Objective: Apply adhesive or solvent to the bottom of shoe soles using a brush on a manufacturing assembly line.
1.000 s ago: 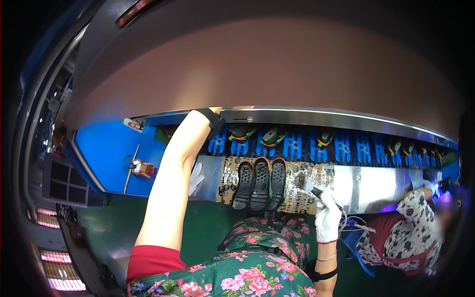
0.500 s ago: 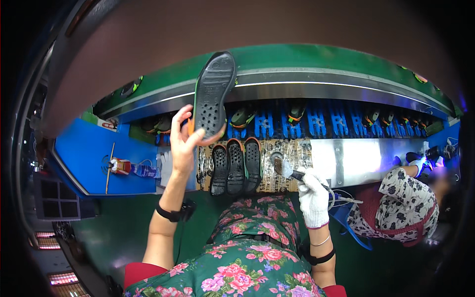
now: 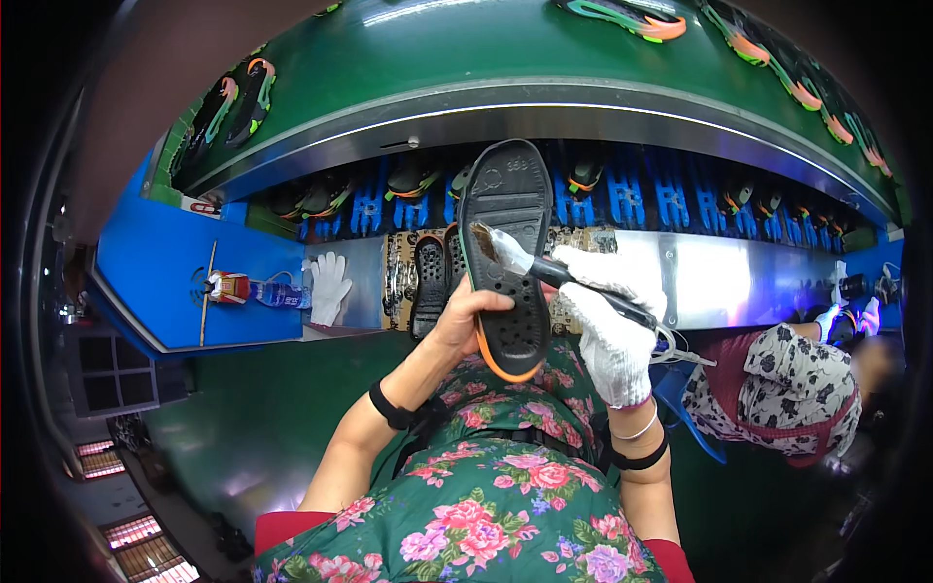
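Black with an orange rim, a sole [image 3: 510, 199] is held up before the cardboard [image 3: 399, 277], hiding much of its middle from view, the orange end toward the person. The left hand [image 3: 465, 319], bare, grips the sole's left edge: the thumb presses on the holed face, while the other fingers go behind, mostly hidden. The right hand [image 3: 614, 325], in a white knitted glove, is curled tightly around the dark handle of a brush [image 3: 512, 255], whose bristles lie against the sole's face; how hard they press cannot be told.

Two more soles [image 3: 429, 282] lie on the cardboard's left part. Just left of the cardboard, a loose glove [image 3: 328, 288] rests on the metal bench [image 3: 364, 291]; farther left, a bottle [image 3: 282, 294] lies near a thin stick [image 3: 208, 291]. Beyond the cardboard runs a row of blue racks [image 3: 622, 199], some bearing shoes [image 3: 412, 180]. Well to the cardboard's right sits a co-worker [image 3: 792, 389] in patterned clothing.
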Demonstrator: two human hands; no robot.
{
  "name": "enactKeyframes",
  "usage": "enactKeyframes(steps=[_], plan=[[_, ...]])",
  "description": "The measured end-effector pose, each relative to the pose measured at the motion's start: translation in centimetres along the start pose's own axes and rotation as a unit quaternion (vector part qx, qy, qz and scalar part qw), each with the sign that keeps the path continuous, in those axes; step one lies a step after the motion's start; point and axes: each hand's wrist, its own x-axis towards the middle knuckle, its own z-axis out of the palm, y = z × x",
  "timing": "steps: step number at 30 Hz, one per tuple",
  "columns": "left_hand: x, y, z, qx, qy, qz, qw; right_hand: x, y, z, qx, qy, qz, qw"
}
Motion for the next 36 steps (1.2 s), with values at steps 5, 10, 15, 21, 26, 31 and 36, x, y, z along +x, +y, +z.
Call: enactKeyframes(steps=[5, 10, 15, 21, 26, 31, 36], plan=[[-0.7, -1.6, 0.8, -0.256, -0.161, -0.003, 0.953, -0.1, -0.3, -1.6, -0.205, -0.023, -0.164, 0.965], [0.3, -2.4, 2.3, -0.280, -0.049, -0.020, 0.958, 0.8, -0.2, -1.1, -0.308, -0.028, -0.257, 0.915], [0.3, -2.2, 3.6, -0.244, -0.073, -0.009, 0.967, 1.1, -0.9, -0.6, -0.385, -0.033, -0.291, 0.875], [0.2, -3.6, 4.8, -0.069, 0.040, -0.018, 0.997, 1.7, -0.8, 0.3, -0.500, -0.071, -0.369, 0.780], [-0.1, -2.9, 3.9, -0.044, 0.040, -0.042, 0.997, 1.4, -1.6, 1.6, -0.407, -0.143, -0.310, 0.847], [-0.7, -2.5, 4.1, -0.085, 0.034, 0.010, 0.996, 1.9, 0.0, 1.0, -0.391, -0.010, -0.330, 0.859], [0.4, -3.2, 0.8, -0.224, -0.093, -0.006, 0.970, 0.7, 1.1, 1.2, -0.460, -0.160, -0.311, 0.816]])
